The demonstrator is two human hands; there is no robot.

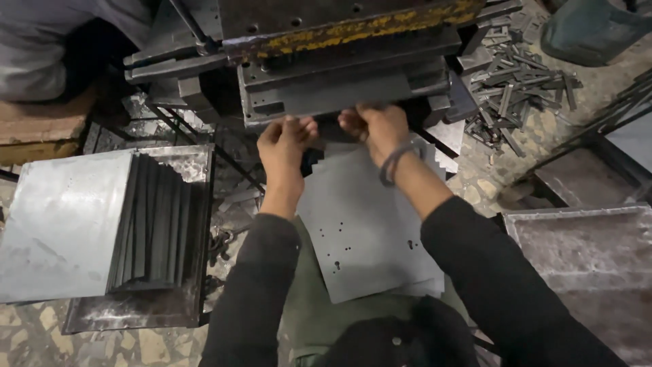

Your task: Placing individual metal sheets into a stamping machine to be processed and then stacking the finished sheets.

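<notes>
Dark sleeves fill the near edge at 6 o'clock, both forearms reaching toward 12. Between them, over the lap, lies a grey metal sheet (pixel 367 224), flat, with a few small punched holes near its near half; its far edge runs up under the hands toward the press. A second sheet edge shows just beneath it at 5 o'clock.

At 9 o'clock: a shallow metal tray (pixel 183 309) on the floor, holding a stack of dark plates (pixel 157 224) fanned slightly. A large bright sheet (pixel 61 224) overlaps the tray's left side.

At 3 to 4 o'clock: another tray (pixel 584 251), grey and dusty, on the speckled floor (pixel 27 333).

Left hand (pixel 285 144): fingers curled, tips pinching the sheet's far edge near its stepped corner. Right hand (pixel 380 129), a band at the wrist: fingers clenched over the same far edge, right at the mouth of the press. Hands close together, not touching.

At 12 o'clock: heavy steel press (pixel 339 68), stacked dark blocks, a worn yellow bar across the top. Sheet edge meets its lower block; how far it goes in, cannot tell.

At 1 to 2 o'clock: pile of small metal offcuts (pixel 516 81) on the floor beside the press.

At 10 to 11 o'clock: another person's grey clothing (pixel 41 47), partly seen.
</notes>
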